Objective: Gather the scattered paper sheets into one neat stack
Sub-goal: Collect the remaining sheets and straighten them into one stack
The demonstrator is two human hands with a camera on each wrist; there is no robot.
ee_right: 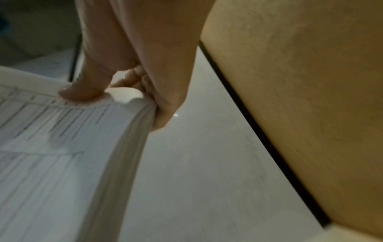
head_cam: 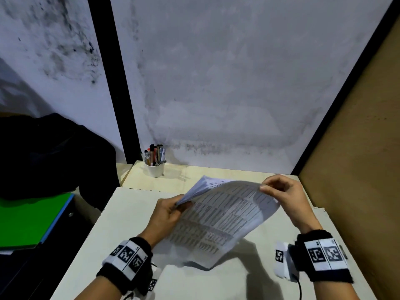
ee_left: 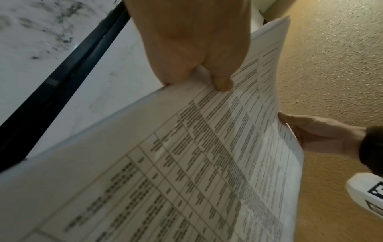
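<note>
A bundle of printed paper sheets (head_cam: pixel 218 217) with table text is lifted and bowed above the pale table (head_cam: pixel 104 241), its lower corner near the surface. My left hand (head_cam: pixel 171 210) pinches the bundle's left edge, thumb on the printed face (ee_left: pixel 222 81). My right hand (head_cam: pixel 279 191) grips the far right corner, thumb pressed on top and fingers curled under the edge (ee_right: pixel 87 93). The sheets (ee_right: pixel 62 147) fan slightly at the left end, so their edges are uneven there. No other loose sheets show on the table.
A white cup of pens (head_cam: pixel 154 163) stands at the back left of the table. A brown panel (head_cam: pixel 357 159) walls the right side, a stained white wall (head_cam: pixel 216 94) the back. Left of the table lie a dark cloth (head_cam: pixel 54 152) and a green folder (head_cam: pixel 28 219).
</note>
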